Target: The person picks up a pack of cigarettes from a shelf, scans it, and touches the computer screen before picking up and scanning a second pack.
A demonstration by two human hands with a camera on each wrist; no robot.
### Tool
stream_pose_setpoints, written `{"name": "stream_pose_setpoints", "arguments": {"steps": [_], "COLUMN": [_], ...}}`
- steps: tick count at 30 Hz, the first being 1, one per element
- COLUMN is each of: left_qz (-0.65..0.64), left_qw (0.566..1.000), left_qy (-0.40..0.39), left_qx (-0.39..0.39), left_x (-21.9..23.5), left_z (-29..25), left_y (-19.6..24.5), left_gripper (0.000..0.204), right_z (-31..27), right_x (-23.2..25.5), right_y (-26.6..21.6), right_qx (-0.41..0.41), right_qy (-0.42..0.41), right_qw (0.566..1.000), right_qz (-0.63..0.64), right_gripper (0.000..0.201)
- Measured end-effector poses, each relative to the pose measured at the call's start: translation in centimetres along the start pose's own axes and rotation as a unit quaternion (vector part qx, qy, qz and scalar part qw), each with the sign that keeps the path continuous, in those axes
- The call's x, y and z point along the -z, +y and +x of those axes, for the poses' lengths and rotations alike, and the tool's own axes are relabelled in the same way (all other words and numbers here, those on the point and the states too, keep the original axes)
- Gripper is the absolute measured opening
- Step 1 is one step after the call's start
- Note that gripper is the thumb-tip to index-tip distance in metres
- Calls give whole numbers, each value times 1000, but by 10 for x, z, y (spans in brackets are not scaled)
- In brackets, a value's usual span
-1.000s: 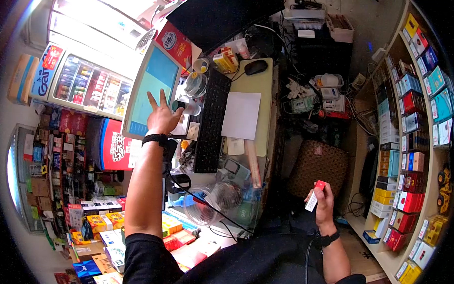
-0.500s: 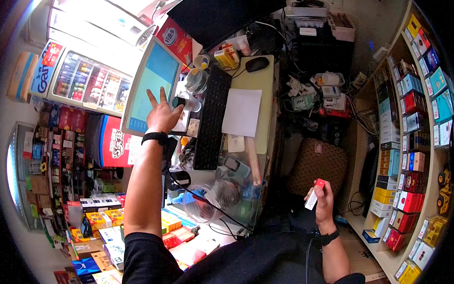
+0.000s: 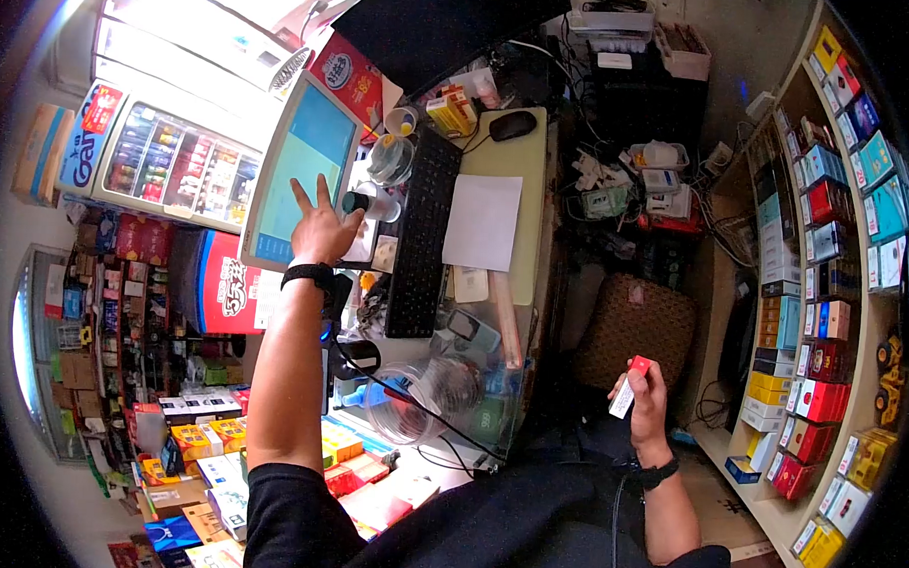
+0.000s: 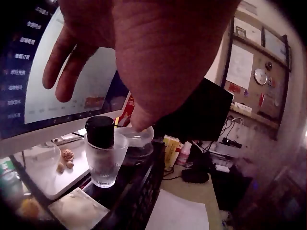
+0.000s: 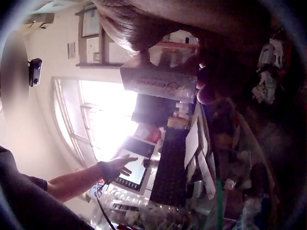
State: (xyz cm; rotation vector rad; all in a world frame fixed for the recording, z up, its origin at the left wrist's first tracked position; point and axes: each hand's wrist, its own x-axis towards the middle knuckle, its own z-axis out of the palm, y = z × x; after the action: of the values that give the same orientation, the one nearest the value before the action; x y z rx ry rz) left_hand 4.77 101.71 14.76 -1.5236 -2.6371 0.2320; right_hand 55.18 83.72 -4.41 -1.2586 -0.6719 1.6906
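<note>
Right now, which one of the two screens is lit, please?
The white-framed screen by the left hand: it shows a bright display, while the larger black monitor is dark.

From head we look forward and down, keyboard (image 3: 423,243) mid-view below us. From left wrist we look from close beside keyboard, along its length, left hand (image 4: 148,52) large before lens. From right wrist we face keyboard from farther off, view rolled sideways. All three share keyboard and lit screen (image 3: 307,144) beside it.
</note>
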Motion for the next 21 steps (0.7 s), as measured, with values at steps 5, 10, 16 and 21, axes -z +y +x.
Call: {"name": "stream_pose_setpoints", "arguments": {"steps": [5, 10, 16, 21], "left_qz": [-7, -7, -11, -13], "left_qw": [1000, 998, 997, 1000], "left_qy": [14, 26, 46, 9], "left_qx": [-21, -52, -68, -12], "left_x": [-1, 12, 16, 16], "left_z": [0, -12, -12, -2], "left_y": [-1, 18, 35, 22], "left_gripper": [105, 104, 104, 106], "right_z": [0, 1, 2, 4], "right_x": [-4, -5, -8, -3], "right_y": [-5, -6, -8, -5], "right_qx": [4, 2, 2, 0], "right_qy": [5, 3, -6, 4], "right_qw": [1000, 1000, 1000, 1000], "right_qz": [-22, -26, -27, -21], "right_gripper": [53, 52, 51, 51]}}
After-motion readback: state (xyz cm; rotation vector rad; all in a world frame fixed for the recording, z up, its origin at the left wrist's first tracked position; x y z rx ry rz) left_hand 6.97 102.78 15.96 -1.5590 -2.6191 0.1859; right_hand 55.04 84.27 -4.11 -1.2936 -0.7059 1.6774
